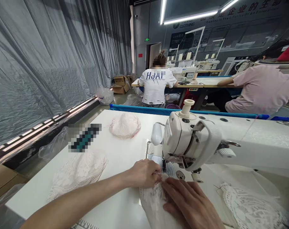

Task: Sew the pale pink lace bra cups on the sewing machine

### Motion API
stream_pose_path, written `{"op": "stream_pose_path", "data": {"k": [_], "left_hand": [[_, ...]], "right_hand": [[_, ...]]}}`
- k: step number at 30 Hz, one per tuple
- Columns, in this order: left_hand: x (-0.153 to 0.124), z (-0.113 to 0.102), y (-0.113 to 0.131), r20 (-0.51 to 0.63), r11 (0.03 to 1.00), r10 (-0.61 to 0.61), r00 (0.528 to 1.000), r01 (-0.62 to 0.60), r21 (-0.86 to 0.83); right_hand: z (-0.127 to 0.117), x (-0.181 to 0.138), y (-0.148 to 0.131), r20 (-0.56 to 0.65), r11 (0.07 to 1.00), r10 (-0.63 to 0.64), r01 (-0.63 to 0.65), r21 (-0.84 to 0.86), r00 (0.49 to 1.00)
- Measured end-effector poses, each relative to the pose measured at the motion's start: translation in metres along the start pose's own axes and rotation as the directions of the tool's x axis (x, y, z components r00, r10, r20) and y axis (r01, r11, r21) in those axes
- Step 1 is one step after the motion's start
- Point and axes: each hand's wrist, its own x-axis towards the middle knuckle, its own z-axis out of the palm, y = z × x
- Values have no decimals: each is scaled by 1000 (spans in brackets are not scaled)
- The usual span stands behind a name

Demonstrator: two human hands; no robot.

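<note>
My left hand (145, 173) is closed in a pinch on the edge of a piece of white lace fabric (154, 203), just in front of the needle area. My right hand (188, 200) holds the same lace from the right, its fingers laid along the top and its thumb lower down. Right behind both hands stands a white sewing machine (187, 136), whose needle plate (169, 168) is partly covered by the left hand and the lace. The exact pinch point of the left fingertips is hard to make out.
On the white table (125, 152) lie a round pale lace piece (124, 125), a lace pile (81, 171) and a ruler (84, 224). More lace (251, 203) lies at right. A blue bar (139, 108) edges the far side. Two people sit beyond it.
</note>
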Motion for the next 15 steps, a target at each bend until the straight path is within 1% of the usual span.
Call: {"op": "stream_pose_path", "data": {"k": [4,6,7,10,12,13,14,15], "left_hand": [[-1,0,2,-13,999,-29,999,29,43],[-2,0,2,-21,997,-30,999,31,65],[-3,0,3,-21,997,-23,1000,24,71],[-7,1,4,-23,998,28,999,-26,53],[-12,2,5,-38,997,82,996,-82,-7],[-14,2,5,-48,993,110,993,-112,-47],[-17,2,5,-61,986,138,989,-143,-87],[-20,3,5,-70,978,158,985,-167,-129]], "right_hand": [[5,-5,9,49,993,-82,86,-81,995],[5,-6,11,54,992,-77,82,-95,996],[5,-6,12,54,995,-50,55,-84,997],[3,-4,12,37,995,98,-98,-13,994],[2,-2,11,23,972,221,-222,70,975],[2,-1,11,33,949,285,-287,133,958],[2,1,11,74,914,338,-346,210,938],[1,2,11,139,864,385,-409,293,912]]}}
